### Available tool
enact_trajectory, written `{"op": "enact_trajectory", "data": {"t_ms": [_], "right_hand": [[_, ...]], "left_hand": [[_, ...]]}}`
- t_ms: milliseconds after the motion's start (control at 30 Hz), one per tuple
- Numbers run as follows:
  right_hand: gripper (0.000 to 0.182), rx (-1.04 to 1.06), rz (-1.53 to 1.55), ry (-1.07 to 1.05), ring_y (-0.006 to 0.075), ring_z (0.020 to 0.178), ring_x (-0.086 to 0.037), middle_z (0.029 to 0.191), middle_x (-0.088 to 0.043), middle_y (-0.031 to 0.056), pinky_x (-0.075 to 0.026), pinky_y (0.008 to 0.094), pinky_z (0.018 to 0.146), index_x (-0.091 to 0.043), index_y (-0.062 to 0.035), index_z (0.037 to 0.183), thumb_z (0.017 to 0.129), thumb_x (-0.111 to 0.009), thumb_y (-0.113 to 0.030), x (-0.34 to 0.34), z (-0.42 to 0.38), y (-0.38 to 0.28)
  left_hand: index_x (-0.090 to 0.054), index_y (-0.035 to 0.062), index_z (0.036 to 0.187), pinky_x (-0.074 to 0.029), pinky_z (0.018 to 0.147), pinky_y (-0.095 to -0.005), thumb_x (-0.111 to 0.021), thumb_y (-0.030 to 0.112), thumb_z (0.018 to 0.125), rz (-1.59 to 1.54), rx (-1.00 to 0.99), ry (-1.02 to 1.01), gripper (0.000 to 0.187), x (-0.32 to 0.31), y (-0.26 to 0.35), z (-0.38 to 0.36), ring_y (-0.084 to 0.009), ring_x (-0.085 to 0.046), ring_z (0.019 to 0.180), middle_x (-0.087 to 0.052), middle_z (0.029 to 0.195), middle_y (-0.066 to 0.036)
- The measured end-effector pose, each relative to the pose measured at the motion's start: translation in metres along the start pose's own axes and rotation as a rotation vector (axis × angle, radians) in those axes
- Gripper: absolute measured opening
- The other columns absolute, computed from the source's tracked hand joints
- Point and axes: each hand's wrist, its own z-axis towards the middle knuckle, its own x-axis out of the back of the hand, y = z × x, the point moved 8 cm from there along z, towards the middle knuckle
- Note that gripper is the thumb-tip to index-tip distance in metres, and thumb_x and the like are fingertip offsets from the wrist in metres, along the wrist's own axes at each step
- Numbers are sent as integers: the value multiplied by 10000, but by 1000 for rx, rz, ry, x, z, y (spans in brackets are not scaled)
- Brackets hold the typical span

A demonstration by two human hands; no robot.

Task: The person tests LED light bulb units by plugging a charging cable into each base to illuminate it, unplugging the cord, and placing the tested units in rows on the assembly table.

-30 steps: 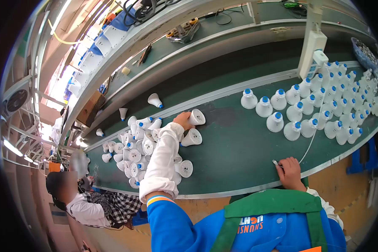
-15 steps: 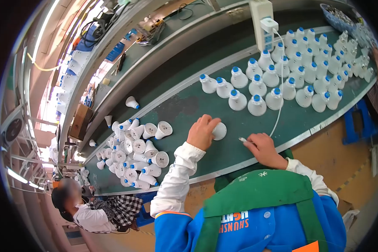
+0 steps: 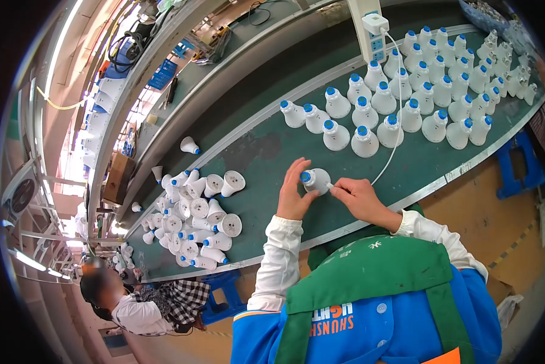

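Observation:
My left hand (image 3: 294,193) is closed around a white light bulb (image 3: 318,181) with a blue cap, its fingers at the cap side and the thumb below. The bulb stands close over the green bench top, cap toward me and tilted left. My right hand (image 3: 362,200) pinches the plug end of a white cable (image 3: 389,159) against the bulb's right side; the fingers mostly hide the plug. The cable loops up to a white charger (image 3: 375,24) on the power strip post.
Rows of upright blue-capped bulbs (image 3: 364,142) stand at the right. A heap of bulbs (image 3: 198,208) lies at the left, many on their sides. A metal edge (image 3: 430,185) borders the green bench (image 3: 248,182). Another person (image 3: 142,312) sits at the far left.
The bulb under my left hand has been turned so its blue cap shows. My right hand has moved left and brought the cable's plug to the bulb.

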Motion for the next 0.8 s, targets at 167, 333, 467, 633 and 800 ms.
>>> {"op": "enact_trajectory", "data": {"t_ms": [167,333,467,633,800], "right_hand": [[227,-32,21,43,109,569,-475,632,-580,61,-406,293,549,-634,14,848,884,-591,-207,2,1,4],[222,4,14,64,100,571,-471,631,-577,56,-399,287,541,-635,17,838,876,-600,-199,3,2,8],[217,-49,32,63,87,573,-463,616,-565,42,-391,280,535,-635,21,824,870,-604,-189,1,1,10],[230,-43,68,83,81,574,-456,607,-556,30,-383,272,530,-638,22,799,870,-598,-194,-3,2,11],[233,-62,102,97,80,569,-450,600,-549,25,-375,267,524,-637,20,786,866,-596,-194,-4,0,12]], "left_hand": [[-606,81,1150,-457,902,-320,-717,-7,660,17,126,-52,510,-9,-17,-2,-191,-569,1064,-598,1159,-60],[-613,39,1144,-465,889,-295,-708,-18,676,-151,-6,-65,482,-10,1,-3,-167,-585,1009,-608,1098,-62],[-617,31,1143,-472,888,-279,-693,-28,698,-159,30,-78,455,-14,-12,-6,-154,-595,989,-612,1075,-66],[-614,21,1148,-480,878,-275,-688,-28,715,-189,47,-76,442,-15,-11,-8,-152,-595,986,-608,1080,-67],[-609,20,1159,-477,889,-275,-680,-30,726,-215,81,-85,442,-16,-13,-9,-152,-591,1005,-604,1098,-65]]}}
